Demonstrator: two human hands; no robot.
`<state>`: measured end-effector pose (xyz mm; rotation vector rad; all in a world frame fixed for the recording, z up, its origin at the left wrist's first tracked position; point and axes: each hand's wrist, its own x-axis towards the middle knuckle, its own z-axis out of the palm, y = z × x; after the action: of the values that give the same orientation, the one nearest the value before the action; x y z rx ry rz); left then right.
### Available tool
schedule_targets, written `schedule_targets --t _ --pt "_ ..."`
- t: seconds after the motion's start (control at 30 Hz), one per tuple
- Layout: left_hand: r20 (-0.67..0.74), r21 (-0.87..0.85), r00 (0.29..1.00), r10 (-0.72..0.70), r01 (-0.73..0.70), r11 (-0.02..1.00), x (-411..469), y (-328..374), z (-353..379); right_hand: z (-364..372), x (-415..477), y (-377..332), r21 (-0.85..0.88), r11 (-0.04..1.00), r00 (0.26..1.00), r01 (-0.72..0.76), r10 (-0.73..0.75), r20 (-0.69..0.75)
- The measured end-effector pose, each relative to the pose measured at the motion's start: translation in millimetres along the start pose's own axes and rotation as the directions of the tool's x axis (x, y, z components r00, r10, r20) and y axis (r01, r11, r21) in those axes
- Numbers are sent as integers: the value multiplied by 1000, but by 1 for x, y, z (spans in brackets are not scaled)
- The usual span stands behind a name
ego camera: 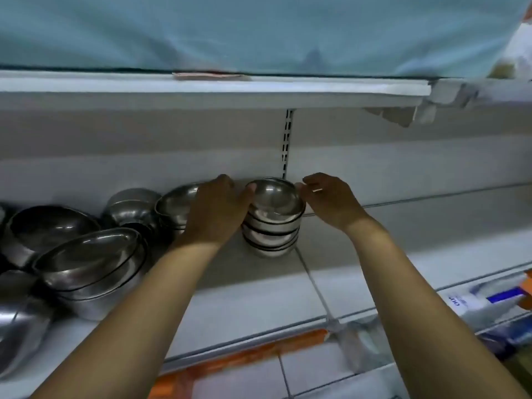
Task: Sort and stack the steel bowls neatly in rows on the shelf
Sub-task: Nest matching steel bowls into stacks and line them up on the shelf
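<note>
A stack of small steel bowls [273,223] stands near the back of the white shelf [253,298], in front of the slotted upright. My left hand [216,208] lies against the stack's left side, thumb at the top bowl's rim. My right hand [328,197] pinches the top bowl's right rim with fingertips. A second small stack [175,207] sits just left of my left hand, partly hidden by it. Further left lie an overturned bowl [131,205] and larger nested bowls [92,263], tilted and unsorted.
A shelf board [201,87] hangs overhead with a pale blue cloth above it. The shelf's right half [403,234] holds no bowls. Packaged goods [483,300] sit on the lower right shelf. An orange strip runs along the shelf's front edge [259,352].
</note>
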<state>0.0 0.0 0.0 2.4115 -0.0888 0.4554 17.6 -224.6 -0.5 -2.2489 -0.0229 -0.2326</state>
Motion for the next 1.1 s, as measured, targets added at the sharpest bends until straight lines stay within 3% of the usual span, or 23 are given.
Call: schedule_targets --t 0.13,0.27,0.33,0.8,1.1 --pt "7 65 997 -75 75 995 6 9 9 -3 16 14 -17 997 994 74 -72 87" --pt "30 -192 977 -213 215 958 3 19 14 0 26 25 19 991 980 130 -131 149" --pt "16 -225 969 -248 245 943 1 23 14 1 27 29 53 986 974 158 -165 157" --pt "-133 32 978 -162 167 985 -15 32 14 -6 33 36 177 972 915 156 -210 345" --pt "-228 35 968 -105 116 993 -26 27 23 6 33 43 225 948 913 224 -285 293"
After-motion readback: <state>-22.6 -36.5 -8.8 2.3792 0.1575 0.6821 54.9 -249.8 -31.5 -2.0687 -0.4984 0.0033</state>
